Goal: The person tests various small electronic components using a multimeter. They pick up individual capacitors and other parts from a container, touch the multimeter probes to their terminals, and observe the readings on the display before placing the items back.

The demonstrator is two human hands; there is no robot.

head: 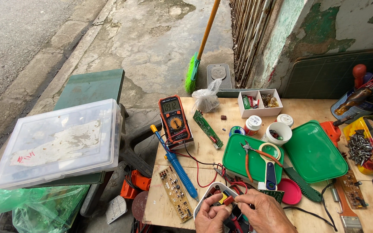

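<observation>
My left hand (212, 215) and my right hand (264, 211) meet at the table's front edge over a small white dish (214, 188). The left fingers pinch a small red component (228, 200); the right fingers touch the same spot, and whether they grip anything I cannot tell. Red and black test leads (199, 170) run from the hands to an orange multimeter (175, 122) with a lit display. A blue soldering iron (179, 169) and a tan circuit board (176, 193) lie just left of my hands.
A green lidded box (234, 162) carries orange-handled pliers (255, 157) and a tape roll. Beside it are a second green lid (314, 153), small jars, a white divided tray (260, 103), a green board strip (207, 128) and a screw bin (361, 146). A clear plastic box (59, 142) stands left.
</observation>
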